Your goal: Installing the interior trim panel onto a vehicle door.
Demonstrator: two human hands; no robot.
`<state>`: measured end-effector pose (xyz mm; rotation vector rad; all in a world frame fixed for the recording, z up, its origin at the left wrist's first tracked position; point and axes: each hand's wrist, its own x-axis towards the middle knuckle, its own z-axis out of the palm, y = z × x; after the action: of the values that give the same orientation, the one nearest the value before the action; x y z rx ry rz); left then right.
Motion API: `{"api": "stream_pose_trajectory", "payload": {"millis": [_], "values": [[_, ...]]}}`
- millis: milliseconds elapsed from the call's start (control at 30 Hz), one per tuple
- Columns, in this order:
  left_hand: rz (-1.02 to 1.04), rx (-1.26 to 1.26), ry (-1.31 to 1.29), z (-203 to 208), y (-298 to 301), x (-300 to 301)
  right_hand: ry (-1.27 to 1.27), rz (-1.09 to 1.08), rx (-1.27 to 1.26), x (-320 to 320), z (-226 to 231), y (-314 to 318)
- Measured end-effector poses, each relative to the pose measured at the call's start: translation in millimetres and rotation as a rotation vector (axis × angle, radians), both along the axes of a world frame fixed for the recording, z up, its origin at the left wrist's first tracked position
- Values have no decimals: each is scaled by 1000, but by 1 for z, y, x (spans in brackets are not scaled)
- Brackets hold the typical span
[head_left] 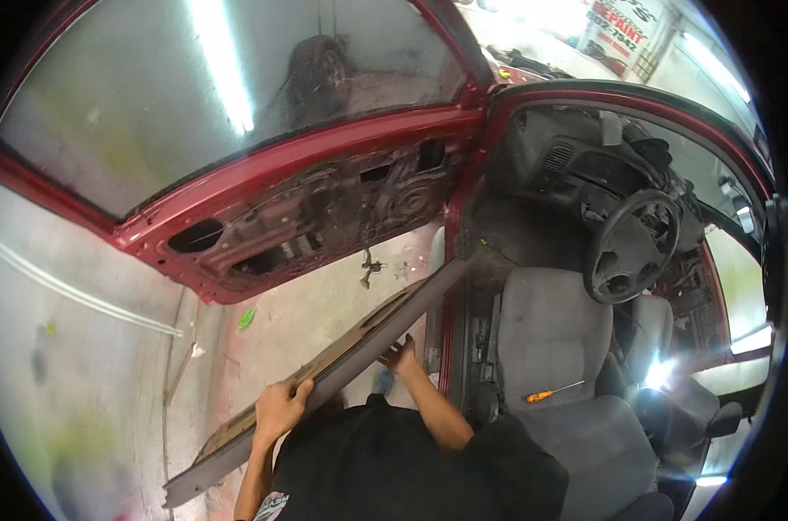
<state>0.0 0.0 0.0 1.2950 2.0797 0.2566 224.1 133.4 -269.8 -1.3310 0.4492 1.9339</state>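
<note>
A long grey door trim panel slants across in front of me, its brownish backing turned toward the open car door. My left hand is closed over its upper edge near the lower end, thumb on top. Farther along, my right hand grips the near edge from below, its fingers partly hidden behind the panel. The far end of the panel reaches the door opening beside the front seat. Beyond stands the red car door, its inner metal bare, with holes exposed.
An orange-handled screwdriver lies on the grey front seat to the right. Past it are the steering wheel and a partly stripped dashboard. Small dark parts and a green object lie on the floor.
</note>
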Motion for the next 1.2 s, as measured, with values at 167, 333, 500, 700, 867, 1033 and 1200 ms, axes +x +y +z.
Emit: {"api": "stream_pose_trajectory", "payload": {"millis": [167, 333, 500, 700, 867, 1033, 1200], "values": [[11, -27, 7, -25, -24, -7, -1142, 176, 829, 8, 44, -34], [-75, -61, 78, -42, -27, 2, -1022, 976, 1885, -40, 141, -30], [-44, -56, 104, -55, -45, 7, -524, 1828, 1693, -73, 149, -42], [102, -67, 126, -60, -82, 5, -464, 1878, 1688, -75, 140, -83], [181, -8, 193, -60, -83, 6, -543, 1963, 1524, -86, 164, -73], [354, 168, 235, -61, -82, 1, -552, 2002, 1666, -95, 180, -64], [401, 372, 245, -61, -71, -4, -679, 1966, 1630, -107, 205, -48]]}}
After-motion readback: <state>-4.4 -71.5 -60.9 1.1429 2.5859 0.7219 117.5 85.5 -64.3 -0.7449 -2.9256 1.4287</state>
